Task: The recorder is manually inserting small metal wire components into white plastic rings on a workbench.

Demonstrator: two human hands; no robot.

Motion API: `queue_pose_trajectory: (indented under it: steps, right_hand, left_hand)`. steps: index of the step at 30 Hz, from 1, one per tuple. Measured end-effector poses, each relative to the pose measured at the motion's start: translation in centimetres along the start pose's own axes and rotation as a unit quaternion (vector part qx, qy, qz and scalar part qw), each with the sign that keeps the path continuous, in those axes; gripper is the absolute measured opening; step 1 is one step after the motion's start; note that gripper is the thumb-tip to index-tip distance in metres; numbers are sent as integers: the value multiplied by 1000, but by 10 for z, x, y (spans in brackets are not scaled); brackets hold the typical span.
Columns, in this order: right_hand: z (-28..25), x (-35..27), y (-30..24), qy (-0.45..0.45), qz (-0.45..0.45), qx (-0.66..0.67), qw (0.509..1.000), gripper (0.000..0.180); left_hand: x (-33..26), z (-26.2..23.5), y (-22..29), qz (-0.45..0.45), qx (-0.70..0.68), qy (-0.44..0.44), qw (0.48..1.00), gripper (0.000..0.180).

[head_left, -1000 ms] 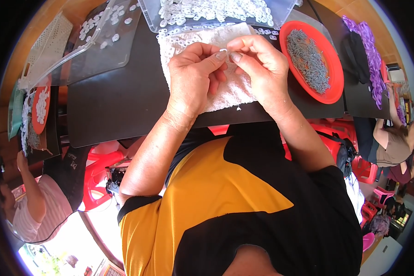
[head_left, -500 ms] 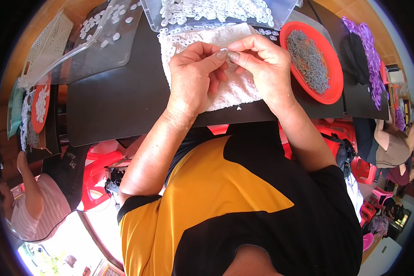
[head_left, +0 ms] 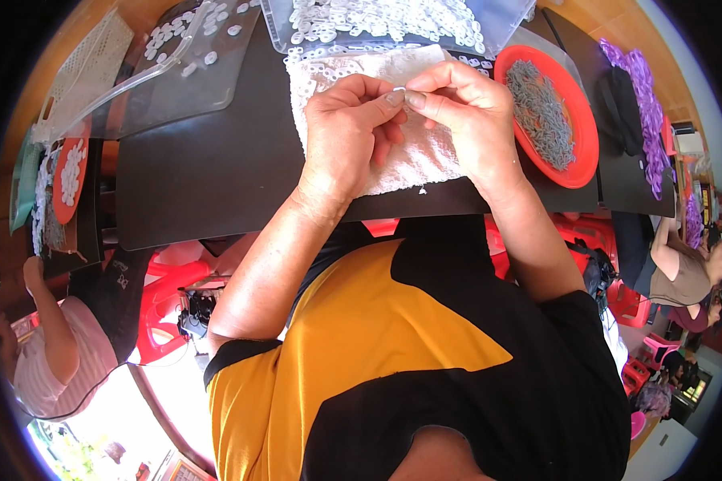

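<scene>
Above a white towel [head_left: 417, 164], my left hand [head_left: 341, 132] and my right hand [head_left: 477, 120] meet fingertip to fingertip. Thumb and index finger of each are pinched on a small white plastic piece [head_left: 399, 89], mostly covered by the fingers. The other left fingers curl below it. Similar white pieces with holes lie along the towel's far and left edges. Behind it, a clear plastic bin [head_left: 277, 32] holds many more. Just right of my right hand sits a red oval tray [head_left: 587, 152] full of small grey screw-like pieces [head_left: 544, 112].
A clear lid [head_left: 208, 96] with scattered white pieces lies at the far left of the dark table [head_left: 208, 184]. Purple cloth [head_left: 646, 112] and a black strap [head_left: 622, 104] lie at right. Another person [head_left: 64, 345] sits at left beside a red tray [head_left: 79, 192]; others are at right.
The pinch on the white piece looks much the same. The view has shifted slightly, so hands, towel and bin appear a little farther right. The person at left has moved a hand slightly.
</scene>
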State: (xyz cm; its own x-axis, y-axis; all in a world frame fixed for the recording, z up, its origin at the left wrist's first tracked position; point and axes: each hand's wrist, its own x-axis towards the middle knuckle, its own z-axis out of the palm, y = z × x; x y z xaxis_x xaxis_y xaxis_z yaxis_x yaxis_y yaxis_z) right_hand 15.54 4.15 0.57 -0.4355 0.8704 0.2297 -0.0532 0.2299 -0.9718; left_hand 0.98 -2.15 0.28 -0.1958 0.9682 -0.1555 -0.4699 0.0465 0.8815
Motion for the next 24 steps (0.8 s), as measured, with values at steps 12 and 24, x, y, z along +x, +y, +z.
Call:
queue_pose_trajectory:
  steps: [12, 24]
  right_hand:
    - [10, -8, -5, 27, -132, -139, 981, 15]
    - [17, -7, 1, 33, -85, -29, 995, 15]
  left_hand:
    - [0, 0, 2, -8, -5, 5, 1000, 8]
    - [-1, 4, -1, 3, 24, 18, 1000, 9]
